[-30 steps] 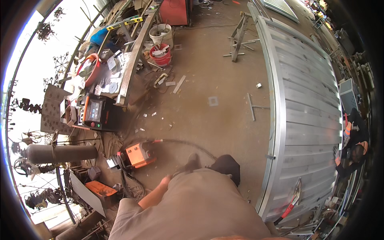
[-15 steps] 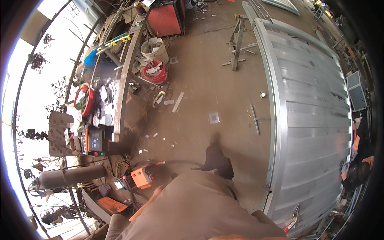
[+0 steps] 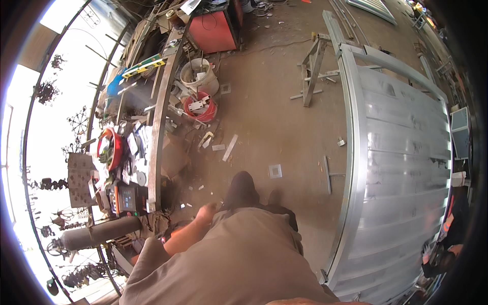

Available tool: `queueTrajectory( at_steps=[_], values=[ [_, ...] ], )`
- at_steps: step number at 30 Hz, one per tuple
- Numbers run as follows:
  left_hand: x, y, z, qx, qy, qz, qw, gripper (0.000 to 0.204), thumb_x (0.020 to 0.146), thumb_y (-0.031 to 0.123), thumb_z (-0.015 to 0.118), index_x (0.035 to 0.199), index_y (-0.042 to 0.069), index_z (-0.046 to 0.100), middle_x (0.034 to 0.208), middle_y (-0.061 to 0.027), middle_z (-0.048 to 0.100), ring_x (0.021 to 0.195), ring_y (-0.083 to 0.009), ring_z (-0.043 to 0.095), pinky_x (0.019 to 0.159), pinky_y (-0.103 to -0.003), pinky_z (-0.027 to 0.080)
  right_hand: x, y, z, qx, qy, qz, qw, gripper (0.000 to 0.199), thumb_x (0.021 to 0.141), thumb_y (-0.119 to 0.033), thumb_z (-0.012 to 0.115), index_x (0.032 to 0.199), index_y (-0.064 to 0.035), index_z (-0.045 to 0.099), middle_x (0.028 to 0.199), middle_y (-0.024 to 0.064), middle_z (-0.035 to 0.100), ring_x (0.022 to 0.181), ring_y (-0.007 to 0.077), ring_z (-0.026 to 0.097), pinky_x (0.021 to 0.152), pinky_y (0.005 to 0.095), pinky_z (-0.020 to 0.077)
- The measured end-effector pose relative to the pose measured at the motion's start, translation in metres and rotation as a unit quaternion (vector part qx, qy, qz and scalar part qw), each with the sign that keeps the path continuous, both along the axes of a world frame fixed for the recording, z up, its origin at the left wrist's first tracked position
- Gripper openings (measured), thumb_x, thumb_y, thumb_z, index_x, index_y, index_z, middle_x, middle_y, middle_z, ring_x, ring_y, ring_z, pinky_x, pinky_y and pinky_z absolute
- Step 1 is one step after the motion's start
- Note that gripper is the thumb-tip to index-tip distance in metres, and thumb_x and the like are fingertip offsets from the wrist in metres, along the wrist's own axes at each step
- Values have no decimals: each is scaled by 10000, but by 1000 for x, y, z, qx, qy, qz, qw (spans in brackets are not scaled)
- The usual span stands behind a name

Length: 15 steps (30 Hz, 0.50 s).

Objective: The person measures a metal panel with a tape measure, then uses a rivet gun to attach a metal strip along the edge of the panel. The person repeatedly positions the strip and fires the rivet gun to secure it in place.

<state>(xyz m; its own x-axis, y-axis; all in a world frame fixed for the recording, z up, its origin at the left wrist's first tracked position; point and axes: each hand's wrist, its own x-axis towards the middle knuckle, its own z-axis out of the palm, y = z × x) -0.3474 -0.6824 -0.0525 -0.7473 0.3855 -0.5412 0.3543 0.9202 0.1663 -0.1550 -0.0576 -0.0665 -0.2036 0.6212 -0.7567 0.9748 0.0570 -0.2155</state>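
Note:
My left hand (image 3: 206, 212) swings by my side with loosely spread fingers and nothing in it, just above the dusty concrete floor. It is nearest the end of a long cluttered workbench (image 3: 158, 122) on my left. My dark shoe (image 3: 242, 186) steps forward ahead of my brown-clad body. My right hand is out of sight.
A large corrugated metal gate panel (image 3: 401, 168) lies flat on the right, with a metal trestle (image 3: 312, 66) beyond it. A red bucket (image 3: 202, 108), a white bucket (image 3: 198, 76) and a red cabinet (image 3: 213, 30) stand by the bench. A grey gas cylinder (image 3: 96, 234) lies at lower left. Another person (image 3: 442, 254) is at the right edge.
I have walked forward along the bench. The orange machine on the floor has dropped out of view, and my left arm has swung forward.

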Motion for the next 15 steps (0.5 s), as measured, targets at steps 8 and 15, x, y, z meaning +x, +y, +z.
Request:
queueTrajectory(
  at_steps=[8, 15],
  values=[
    [-476, -130, 36, 335, 223, 450, 797, 494, 949, 337, 716, 1315, 15, 635, 1172, -184, 730, 1088, -320, 712, 949, -412, 543, -205, -142, -25, -4, 31, -2, 1000, 439, 936, -355, 698, 1219, -21, 674, 1171, 202, 698, 1104, 343, 646, 946, 443, 508],
    [-905, -353, -4, 171, 390, 472, 772, 847, 831, 482, 809, 1427, -55, 538, 1337, -282, 641, 1259, -423, 610, 1078, -477, 481, -380, -331, -51, 18, -38, -70, 997, 473, 923, -369, 713, 1246, -25, 672, 1211, 210, 696, 1156, 359, 641, 985, 447, 501]
  ],
)
